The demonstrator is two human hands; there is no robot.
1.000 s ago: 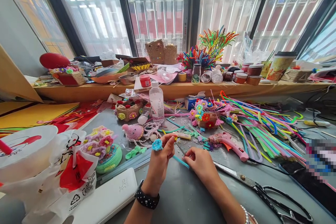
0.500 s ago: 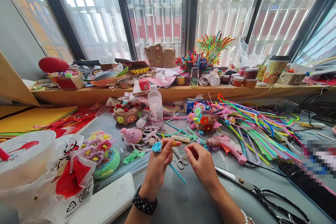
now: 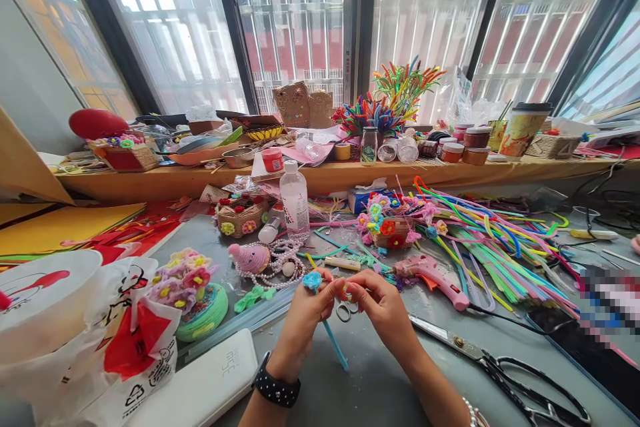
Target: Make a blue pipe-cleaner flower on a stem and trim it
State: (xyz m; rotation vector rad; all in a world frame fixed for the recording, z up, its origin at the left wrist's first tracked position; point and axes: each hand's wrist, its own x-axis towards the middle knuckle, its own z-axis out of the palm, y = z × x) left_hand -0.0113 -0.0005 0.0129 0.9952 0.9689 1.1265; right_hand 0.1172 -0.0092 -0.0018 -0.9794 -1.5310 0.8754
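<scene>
My left hand (image 3: 311, 315) is closed around a blue pipe-cleaner flower (image 3: 312, 281); its petals show above the knuckles and its stem (image 3: 336, 345) slants down below the palm. My right hand (image 3: 384, 307) meets it, fingers pinched together against the left fingertips. Between the fingertips of both hands shows a small yellow piece (image 3: 347, 288), mostly hidden. Small scissors (image 3: 343, 311) lie on the table behind the hands, partly covered. Beyond them rests a short cream-coloured stick (image 3: 343, 263).
A pink glue gun (image 3: 435, 280) and large black-handled shears (image 3: 480, 350) lie to the right, near many pipe cleaners (image 3: 500, 267). On the left are a white power bank (image 3: 210, 380), a flower-topped green pot (image 3: 205, 313) and a plastic bag (image 3: 140, 347). A bottle (image 3: 295, 203) stands behind.
My right hand has moved left, and its fingertips now meet those of my left hand at the yellow piece. The blue flower has shifted slightly right, its stem hanging steeper.
</scene>
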